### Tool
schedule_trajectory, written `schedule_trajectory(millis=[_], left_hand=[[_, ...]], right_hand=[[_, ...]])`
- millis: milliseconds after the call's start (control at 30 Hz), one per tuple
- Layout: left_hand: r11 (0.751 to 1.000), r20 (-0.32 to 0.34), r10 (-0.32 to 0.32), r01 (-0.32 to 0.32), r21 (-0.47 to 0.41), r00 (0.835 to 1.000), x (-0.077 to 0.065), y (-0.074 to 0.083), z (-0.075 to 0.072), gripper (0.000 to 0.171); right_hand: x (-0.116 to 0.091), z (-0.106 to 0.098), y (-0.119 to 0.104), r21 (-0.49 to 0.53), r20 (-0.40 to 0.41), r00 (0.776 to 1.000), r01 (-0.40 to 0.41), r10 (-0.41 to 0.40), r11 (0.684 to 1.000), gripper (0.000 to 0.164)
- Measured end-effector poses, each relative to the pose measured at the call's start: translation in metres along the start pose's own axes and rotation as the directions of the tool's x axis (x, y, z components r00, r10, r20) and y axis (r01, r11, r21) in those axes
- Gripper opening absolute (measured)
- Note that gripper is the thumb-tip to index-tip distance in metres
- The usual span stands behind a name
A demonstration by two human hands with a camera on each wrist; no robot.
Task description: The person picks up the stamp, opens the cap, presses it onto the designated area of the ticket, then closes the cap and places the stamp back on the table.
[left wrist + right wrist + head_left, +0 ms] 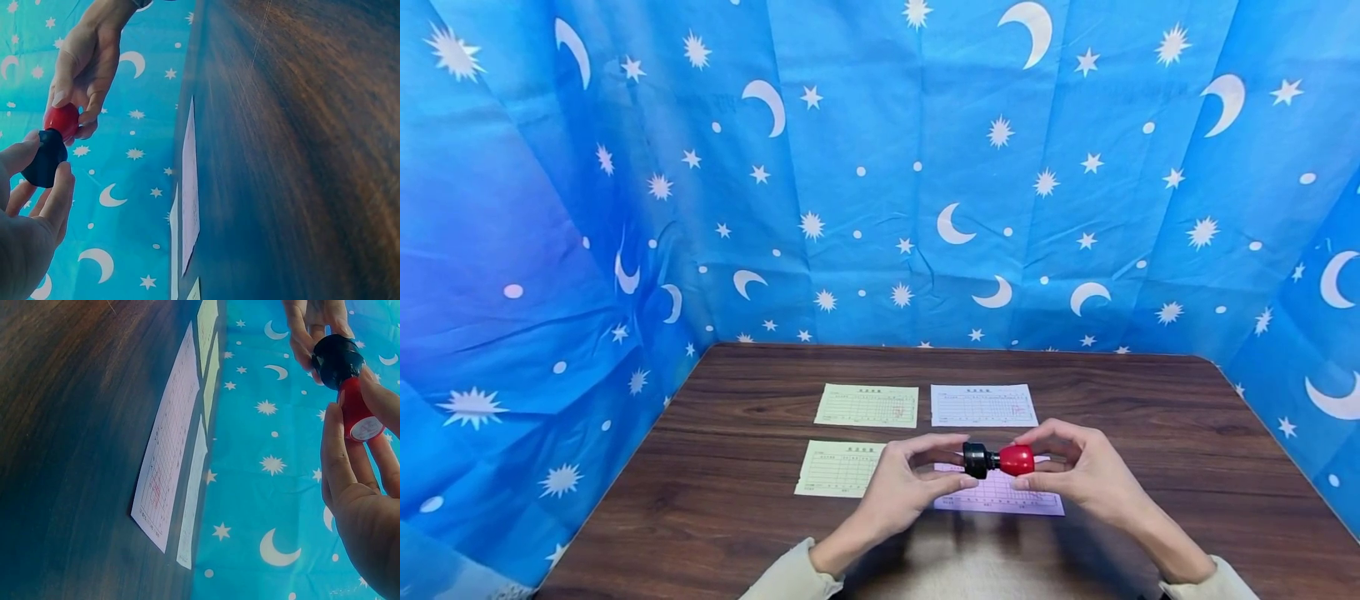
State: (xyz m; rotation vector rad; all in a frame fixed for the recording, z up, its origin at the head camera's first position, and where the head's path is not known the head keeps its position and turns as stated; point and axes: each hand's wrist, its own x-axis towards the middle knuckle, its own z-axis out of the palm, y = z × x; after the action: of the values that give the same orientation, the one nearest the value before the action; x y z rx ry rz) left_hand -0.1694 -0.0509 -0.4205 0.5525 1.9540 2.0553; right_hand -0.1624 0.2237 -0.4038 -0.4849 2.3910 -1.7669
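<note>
A stamp with a red handle (1017, 460) and a black end (975, 460) is held sideways above the table, between both hands. My left hand (901, 487) pinches the black end between thumb and fingers. The red handle is in the grip of my right hand (1097, 475), and the handle's round end shows a pale label (367, 429) in the right wrist view. Beneath the stamp lies a pink form slip (1000, 500), partly covered by the hands; a red mark shows on it in the right wrist view. The stamp's printing face is not visible.
On the dark wood table (700, 467) lie an upper green slip (865, 406) and a white slip (983, 406), both with red marks. A lower green slip (835, 468) is partly hidden by my left hand. Blue cloth (880, 192) with moons and stars hangs around the table.
</note>
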Motion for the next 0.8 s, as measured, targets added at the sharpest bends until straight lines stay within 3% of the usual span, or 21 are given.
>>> schedule_trajectory(millis=[267,800], left_hand=[[1.0,0.009,-0.001,0.001,-0.014,1.0,-0.0017,-0.0011,0.0005,0.054],[0.992,0.009,0.109,-0.109,0.068,0.994,0.0012,-0.0015,0.0005,0.051]], right_hand=[[-0.0013,-0.0001,-0.0007,0.0,0.008,1.0,-0.017,0.017,1.0,0.047],[-0.001,0.0006,-0.0036,-0.028,-0.01,1.0,-0.025,0.025,0.999,0.046]])
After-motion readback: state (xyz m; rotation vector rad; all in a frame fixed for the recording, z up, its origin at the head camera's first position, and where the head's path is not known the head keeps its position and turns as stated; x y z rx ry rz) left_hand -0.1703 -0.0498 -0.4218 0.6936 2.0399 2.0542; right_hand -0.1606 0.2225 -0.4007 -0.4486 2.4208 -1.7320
